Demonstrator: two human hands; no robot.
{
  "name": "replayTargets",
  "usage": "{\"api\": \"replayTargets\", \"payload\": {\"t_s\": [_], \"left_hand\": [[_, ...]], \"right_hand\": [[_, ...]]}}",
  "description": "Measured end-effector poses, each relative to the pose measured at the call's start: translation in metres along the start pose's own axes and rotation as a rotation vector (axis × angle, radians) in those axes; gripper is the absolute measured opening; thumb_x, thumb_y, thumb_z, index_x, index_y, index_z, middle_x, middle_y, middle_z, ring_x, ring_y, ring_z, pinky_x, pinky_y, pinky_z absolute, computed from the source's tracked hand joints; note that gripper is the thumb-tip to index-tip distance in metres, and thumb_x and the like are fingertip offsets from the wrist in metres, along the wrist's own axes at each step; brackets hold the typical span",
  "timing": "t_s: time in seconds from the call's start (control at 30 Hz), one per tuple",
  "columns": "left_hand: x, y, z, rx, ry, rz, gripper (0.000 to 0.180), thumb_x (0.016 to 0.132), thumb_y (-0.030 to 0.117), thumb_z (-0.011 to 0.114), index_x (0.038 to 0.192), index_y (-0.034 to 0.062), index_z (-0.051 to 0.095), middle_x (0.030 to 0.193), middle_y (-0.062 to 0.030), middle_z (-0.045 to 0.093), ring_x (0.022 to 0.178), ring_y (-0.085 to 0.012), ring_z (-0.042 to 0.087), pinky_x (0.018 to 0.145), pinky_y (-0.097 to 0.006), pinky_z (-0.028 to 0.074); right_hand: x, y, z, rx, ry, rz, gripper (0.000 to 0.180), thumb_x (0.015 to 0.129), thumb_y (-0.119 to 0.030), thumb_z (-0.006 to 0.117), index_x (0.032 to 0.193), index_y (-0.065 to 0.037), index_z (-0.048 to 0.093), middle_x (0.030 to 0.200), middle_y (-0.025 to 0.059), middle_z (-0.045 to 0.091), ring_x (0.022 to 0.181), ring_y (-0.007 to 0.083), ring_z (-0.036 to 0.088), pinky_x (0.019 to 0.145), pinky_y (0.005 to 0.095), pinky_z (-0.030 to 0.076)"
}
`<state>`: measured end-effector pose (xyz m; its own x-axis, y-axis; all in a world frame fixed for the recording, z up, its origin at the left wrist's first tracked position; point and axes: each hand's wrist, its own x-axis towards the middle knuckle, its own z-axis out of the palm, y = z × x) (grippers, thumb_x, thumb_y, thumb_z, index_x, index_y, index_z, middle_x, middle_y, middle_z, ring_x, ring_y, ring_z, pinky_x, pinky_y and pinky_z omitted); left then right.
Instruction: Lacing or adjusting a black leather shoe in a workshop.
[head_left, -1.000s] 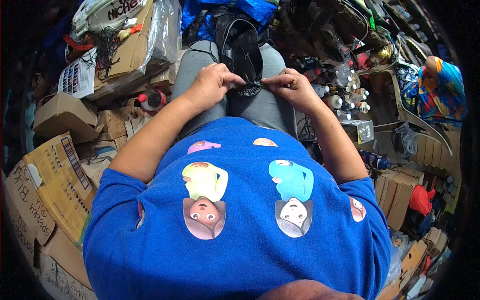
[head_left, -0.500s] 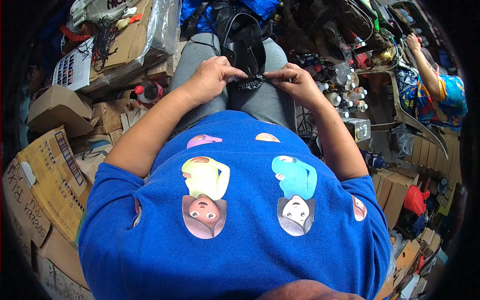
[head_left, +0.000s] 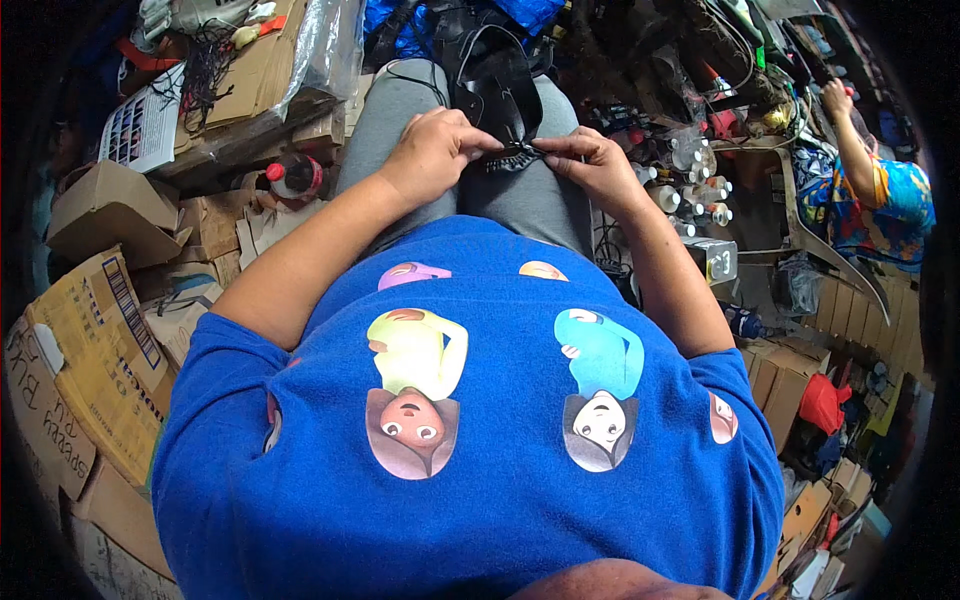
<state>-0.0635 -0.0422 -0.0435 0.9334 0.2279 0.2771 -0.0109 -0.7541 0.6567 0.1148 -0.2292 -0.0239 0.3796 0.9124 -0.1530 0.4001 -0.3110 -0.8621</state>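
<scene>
Across my lap, between my grey-clad thighs, lies a black leather-like piece (head_left: 512, 105) with a strap loop and a ribbed, fringed lower edge. From the left, my left hand (head_left: 440, 147) is closed, its thumb and index fingertip pinching near that edge. Opposite it, my right hand (head_left: 592, 162) is closed in a pinch at the same edge. A small pale glint shows between the fingertips, too small to name. A thin black cord (head_left: 415, 75) runs over my left thigh.
Cardboard boxes (head_left: 115, 215) and a red-capped bottle (head_left: 294, 177) crowd my left. Several plastic bottles (head_left: 690, 195), a metal can (head_left: 716, 260) and a curved metal strip (head_left: 835, 262) are on my right. Farther right, another person (head_left: 880, 205) has an arm raised.
The black piece and both hands appear slightly farther right in the picture. The pinching fingertips stay at its lower edge. The other person's raised hand has shifted slightly.
</scene>
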Motion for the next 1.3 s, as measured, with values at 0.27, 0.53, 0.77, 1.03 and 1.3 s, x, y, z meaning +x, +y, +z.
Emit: {"api": "replayTargets", "payload": {"t_s": [0.27, 0.53, 0.77, 1.03, 1.3], "left_hand": [[0.002, 0.008, 0.0, -0.111, -0.034, -0.108, 0.017, 0.076, 0.008, 0.067, 0.092, 0.012, 0.073, 0.078, -0.0083, 0.063, 0.078, -0.025, 0.058, 0.071, -0.034, 0.047], [-0.015, 0.031, -0.009, -0.173, -0.096, -0.173, 0.026, 0.075, 0.007, 0.067, 0.101, 0.0067, 0.07, 0.078, -0.0108, 0.061, 0.079, -0.0253, 0.06, 0.073, -0.035, 0.048], [-0.003, 0.015, -0.011, -0.364, -0.023, -0.234, 0.026, 0.078, 0.001, 0.064, 0.104, 0.0042, 0.067, 0.084, -0.0082, 0.066, 0.077, -0.0158, 0.063, 0.069, -0.028, 0.049], [0.012, 0.01, -0.005, -0.47, -0.048, -0.316, 0.025, 0.079, 0.001, 0.064, 0.104, 0.0027, 0.063, 0.077, -0.0038, 0.063, 0.071, -0.0097, 0.06, 0.067, -0.025, 0.048], [0.023, 0.002, -0.007, -0.371, -0.131, -0.269, 0.015, 0.077, 0.003, 0.066, 0.092, 0.004, 0.064, 0.079, -0.0082, 0.065, 0.074, -0.0191, 0.063, 0.069, -0.031, 0.049]], "right_hand": [[0.002, 0.0, 0.002, 0.031, 0.01, -0.014, 0.026, 0.079, -0.009, 0.071, 0.105, -0.016, 0.072, 0.085, 0.0051, 0.057, 0.084, 0.0148, 0.056, 0.077, 0.0271, 0.047], [-0.012, -0.024, 0.011, -0.383, 0.113, -0.179, 0.029, 0.072, -0.011, 0.072, 0.099, -0.02, 0.073, 0.074, 0.0058, 0.058, 0.072, 0.0233, 0.052, 0.066, 0.0359, 0.043], [-0.012, -0.033, 0.01, -0.001, 0.091, 0.067, 0.025, 0.081, -0.008, 0.071, 0.106, -0.012, 0.07, 0.077, 0.0002, 0.061, 0.077, 0.0085, 0.056, 0.07, 0.0237, 0.046], [-0.005, -0.028, 0.0, 0.265, -0.022, 0.256, 0.03, 0.085, -0.008, 0.069, 0.115, -0.007, 0.065, 0.09, -0.0007, 0.066, 0.08, 0.0047, 0.056, 0.075, 0.0205, 0.045], [0.011, -0.026, -0.007, 0.143, -0.08, 0.261, 0.031, 0.084, -0.01, 0.07, 0.114, -0.008, 0.065, 0.088, -0.0048, 0.06, 0.082, 0.004, 0.052, 0.076, 0.0204, 0.043]]}}
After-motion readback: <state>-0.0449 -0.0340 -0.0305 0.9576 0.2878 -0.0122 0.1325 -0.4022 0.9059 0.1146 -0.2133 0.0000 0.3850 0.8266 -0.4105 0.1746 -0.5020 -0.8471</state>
